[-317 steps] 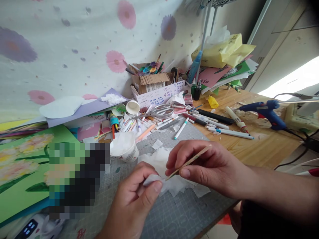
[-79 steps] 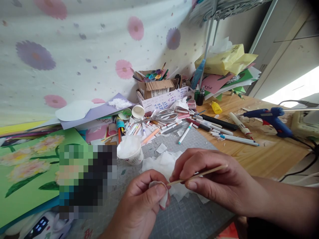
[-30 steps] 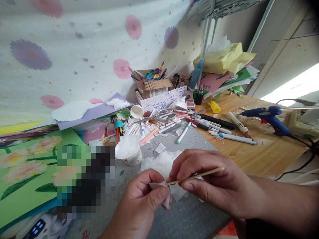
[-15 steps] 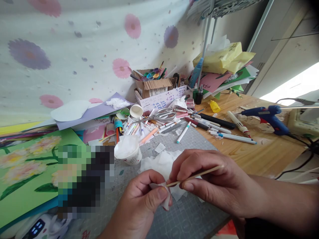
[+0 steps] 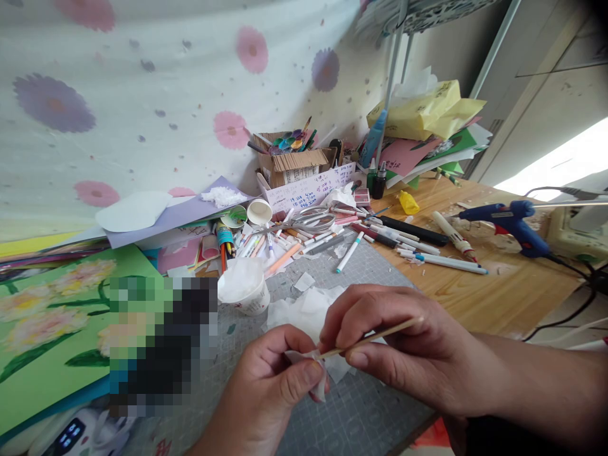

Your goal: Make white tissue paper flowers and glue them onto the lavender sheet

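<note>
Between thumb and fingers, my left hand pinches a small piece of thin white paper. My right hand grips a thin wooden stick, whose lower left tip meets the paper at my left fingertips. Whether the paper is wrapped round the tip, I cannot tell. Beneath and behind the hands, a pile of white paper pieces lies on the grey cutting mat, partly hidden by my right hand. A paper cup with white material in it stands left of the pile.
Markers and scissors lie scattered behind the mat. A blue glue gun rests on the wooden table at right, its cord trailing off. Green painted flower artwork lies at left, beside a blurred dark patch. A cardboard box of supplies stands at the back.
The paper has shifted slightly at my left fingertips, and the stick's tip sits a little lower against it. Both hands keep their grip; the rest looks the same.
</note>
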Motion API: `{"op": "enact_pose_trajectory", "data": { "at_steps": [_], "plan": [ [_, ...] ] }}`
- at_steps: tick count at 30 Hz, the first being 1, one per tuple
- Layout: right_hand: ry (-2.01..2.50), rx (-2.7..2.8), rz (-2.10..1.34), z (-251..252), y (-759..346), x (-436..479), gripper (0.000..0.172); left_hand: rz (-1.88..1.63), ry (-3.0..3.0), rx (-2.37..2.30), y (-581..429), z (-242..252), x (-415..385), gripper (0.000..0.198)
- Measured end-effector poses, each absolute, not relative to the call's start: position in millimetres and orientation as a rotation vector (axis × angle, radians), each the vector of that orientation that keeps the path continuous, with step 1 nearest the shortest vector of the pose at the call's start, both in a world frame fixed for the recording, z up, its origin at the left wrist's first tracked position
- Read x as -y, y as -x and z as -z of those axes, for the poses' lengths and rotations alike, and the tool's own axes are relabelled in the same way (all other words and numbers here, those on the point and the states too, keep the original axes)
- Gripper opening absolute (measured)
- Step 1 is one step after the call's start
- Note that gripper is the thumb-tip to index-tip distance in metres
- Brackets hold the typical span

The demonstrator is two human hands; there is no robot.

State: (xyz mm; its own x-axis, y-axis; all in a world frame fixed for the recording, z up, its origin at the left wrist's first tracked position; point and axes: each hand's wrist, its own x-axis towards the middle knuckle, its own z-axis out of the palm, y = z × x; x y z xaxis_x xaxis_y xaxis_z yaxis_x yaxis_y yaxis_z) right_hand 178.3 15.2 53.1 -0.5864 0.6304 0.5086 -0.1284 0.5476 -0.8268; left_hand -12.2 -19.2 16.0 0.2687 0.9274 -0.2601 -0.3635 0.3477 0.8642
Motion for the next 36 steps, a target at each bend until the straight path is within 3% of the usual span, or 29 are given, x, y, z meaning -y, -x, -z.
{"op": "enact_pose_trajectory", "data": {
  "at_steps": [8,14,28,36],
  "plan": [
    [0.411,1.926,-1.115,-51,-179,-16,0.007,-1.015,-0.881,-0.891,11,-17,19,0.022],
    [0.429,1.921,-1.094,-50,-179,-16,0.007,-1.306,-1.187,-1.008,19,-19,20,0.02],
    [0.377,2.108,-0.966,-54,-174,-15,0.01,-1.082,-1.417,-1.128,19,-20,19,0.016],
    [0.534,1.889,-1.113,-40,-187,-18,0.006,-1.08,-1.411,-1.146,18,-21,17,0.016]
  ]
}}
